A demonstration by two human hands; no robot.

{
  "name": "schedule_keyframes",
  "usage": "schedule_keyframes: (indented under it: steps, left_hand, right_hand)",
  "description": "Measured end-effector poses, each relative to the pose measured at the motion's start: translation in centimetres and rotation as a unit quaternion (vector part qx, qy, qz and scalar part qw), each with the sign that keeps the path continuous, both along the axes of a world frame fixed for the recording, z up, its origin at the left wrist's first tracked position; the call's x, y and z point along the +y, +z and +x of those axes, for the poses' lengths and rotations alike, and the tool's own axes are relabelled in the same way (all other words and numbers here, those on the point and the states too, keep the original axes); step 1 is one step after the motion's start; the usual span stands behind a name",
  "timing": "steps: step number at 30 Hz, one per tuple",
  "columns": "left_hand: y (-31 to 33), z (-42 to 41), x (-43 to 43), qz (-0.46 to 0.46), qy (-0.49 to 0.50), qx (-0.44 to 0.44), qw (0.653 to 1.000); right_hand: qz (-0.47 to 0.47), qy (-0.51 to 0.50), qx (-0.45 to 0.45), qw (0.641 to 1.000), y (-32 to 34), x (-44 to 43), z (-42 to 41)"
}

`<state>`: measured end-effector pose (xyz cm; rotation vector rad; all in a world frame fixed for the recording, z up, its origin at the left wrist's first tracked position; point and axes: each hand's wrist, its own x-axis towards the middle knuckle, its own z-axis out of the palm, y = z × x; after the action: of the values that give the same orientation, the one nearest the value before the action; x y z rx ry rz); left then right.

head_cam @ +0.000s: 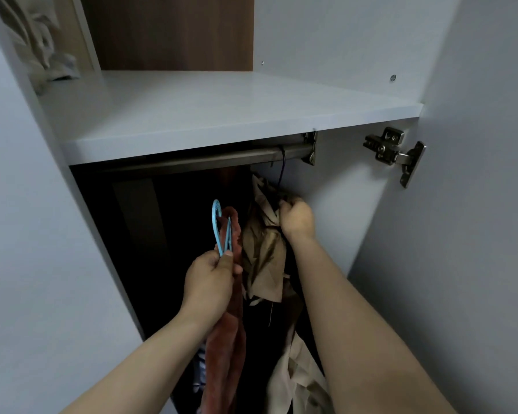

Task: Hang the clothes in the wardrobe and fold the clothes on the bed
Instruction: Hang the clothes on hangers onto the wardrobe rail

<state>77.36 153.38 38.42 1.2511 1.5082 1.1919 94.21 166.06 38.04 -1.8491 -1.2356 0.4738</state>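
Under shelf [222, 115]: metal rail [192, 159] runs left to right across the wardrobe opening, its right end fixed in a bracket on the side wall.
Left hand [213, 282]: thumb and fingers pinch the neck of a blue hanger [220, 225], hook pointing up.
On hanger: rust-brown garment [226, 333], hanging straight down past the wrist, long axis vertical.
Right hand [296, 218]: fist curled round a bunch of beige garment [263, 258] at its top.
Beige garment: hangs from a dark hook [282, 162] already on the rail, near the right end.
Key relation: rail sits above and beyond the blue hook, hook not yet on it. Left hand is the nearer one to the free stretch of rail, left of the dark hook.
Likely step: lift the blue hook up and over the rail while the right hand holds the beige cloth aside.
In the way: shelf front edge overhangs the rail, so the hook probably has to go in under it. Beige folds sit just beside the rust-brown one and could snag.
Around: door hinge [393, 152] at right, pale cloth bundle [42, 49] at upper left, more pale fabric low in the wardrobe; interior dark, detail unclear.
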Motion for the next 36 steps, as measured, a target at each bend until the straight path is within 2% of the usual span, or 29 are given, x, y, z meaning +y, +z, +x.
schedule_keyframes:
  steps: [6,13,24,30,36]
  left_hand:
    - [0.8,1.1,0.8,-0.015,-0.011,-0.013,1.000]
    - [1.9,2.8,2.8,0.015,-0.005,-0.018,1.000]
    - [3.7,4.1,5.9,0.102,0.014,-0.008,0.995]
    - [5.0,5.3,9.3,0.083,0.057,-0.030,0.994]
    - [3.1,5.0,10.8,0.034,0.059,-0.072,0.995]
  right_hand:
    - [0.133,-0.031,0.001,0.991,-2.0,-8.3,-0.8]
    - [0.098,-0.013,0.017,0.995,-3.1,-14.1,0.2]
    - [0.095,-0.015,0.018,0.995,-3.9,-14.6,0.4]
    - [0.076,-0.003,0.032,0.997,-4.3,-13.9,0.4]
    - [0.066,0.004,0.020,0.998,-4.9,-13.8,0.2]
